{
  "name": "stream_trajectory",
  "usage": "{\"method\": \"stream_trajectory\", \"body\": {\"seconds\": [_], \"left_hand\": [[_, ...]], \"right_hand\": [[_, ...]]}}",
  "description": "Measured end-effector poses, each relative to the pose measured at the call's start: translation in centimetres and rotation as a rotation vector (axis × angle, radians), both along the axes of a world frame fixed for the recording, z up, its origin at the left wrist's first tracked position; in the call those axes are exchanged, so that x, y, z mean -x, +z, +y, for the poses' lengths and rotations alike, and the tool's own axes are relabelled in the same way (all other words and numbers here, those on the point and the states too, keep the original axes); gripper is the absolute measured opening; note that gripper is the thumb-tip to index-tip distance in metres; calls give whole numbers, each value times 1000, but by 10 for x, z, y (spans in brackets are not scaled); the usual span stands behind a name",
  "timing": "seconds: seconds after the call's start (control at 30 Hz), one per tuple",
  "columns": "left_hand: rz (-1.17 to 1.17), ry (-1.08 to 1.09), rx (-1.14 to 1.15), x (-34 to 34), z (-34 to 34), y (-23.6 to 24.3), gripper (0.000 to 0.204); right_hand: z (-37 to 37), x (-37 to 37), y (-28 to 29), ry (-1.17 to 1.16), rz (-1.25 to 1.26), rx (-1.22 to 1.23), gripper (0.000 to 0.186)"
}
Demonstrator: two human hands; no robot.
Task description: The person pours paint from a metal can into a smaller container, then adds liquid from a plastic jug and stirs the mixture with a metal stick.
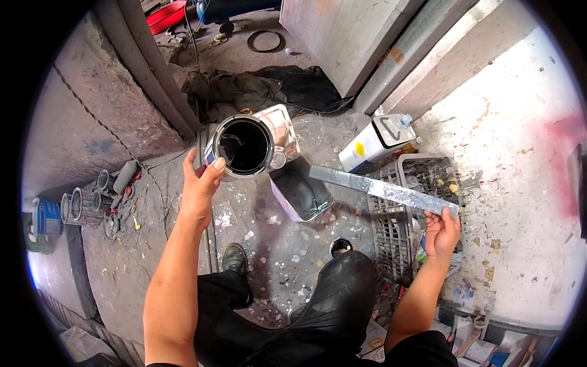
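My left hand grips the side of a round paint can, its open mouth tilted toward me. The can's inside is black and glossy. In my right hand is one end of a long flat paint-stained stirring stick. Its dark far end points left, over the right rim of an open rectangular tin on the floor. Dark grey paint coats the inside of that tin. Partly hidden behind the round can is a shiny rectangular metal tin with a round cap.
A white rectangular can with a yellow label stands tilted right of the tin. Beside it is a grey plastic crate holding litter. Dark cloth lies at the doorway. Used paint cups line the left wall; a small black-rimmed container sits near my knee.
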State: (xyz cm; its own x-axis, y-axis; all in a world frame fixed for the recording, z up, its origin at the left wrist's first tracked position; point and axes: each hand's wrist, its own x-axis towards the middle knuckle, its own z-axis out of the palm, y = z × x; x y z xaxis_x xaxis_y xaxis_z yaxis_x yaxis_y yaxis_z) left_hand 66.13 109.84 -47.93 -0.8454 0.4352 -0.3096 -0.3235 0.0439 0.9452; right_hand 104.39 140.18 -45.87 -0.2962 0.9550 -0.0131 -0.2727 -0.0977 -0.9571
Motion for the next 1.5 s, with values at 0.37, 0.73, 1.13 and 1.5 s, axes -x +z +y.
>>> {"method": "stream_trajectory", "body": {"seconds": [0.37, 0.73, 1.13, 1.5], "left_hand": [[-10, 5, -19, 1, 1, -1, 85], [-8, -4, -18, 2, -4, -5, 84], [-36, 12, -33, 2, -6, -3, 85], [-42, -43, -73, 3, -7, -6, 90]], "right_hand": [[-16, 37, -8, 68, -179, -70, 18], [-77, 166, -83, 523, -852, -785, 25], [-82, 208, -114, 487, -884, -929, 24], [-80, 201, -119, 418, -899, -822, 30]]}}
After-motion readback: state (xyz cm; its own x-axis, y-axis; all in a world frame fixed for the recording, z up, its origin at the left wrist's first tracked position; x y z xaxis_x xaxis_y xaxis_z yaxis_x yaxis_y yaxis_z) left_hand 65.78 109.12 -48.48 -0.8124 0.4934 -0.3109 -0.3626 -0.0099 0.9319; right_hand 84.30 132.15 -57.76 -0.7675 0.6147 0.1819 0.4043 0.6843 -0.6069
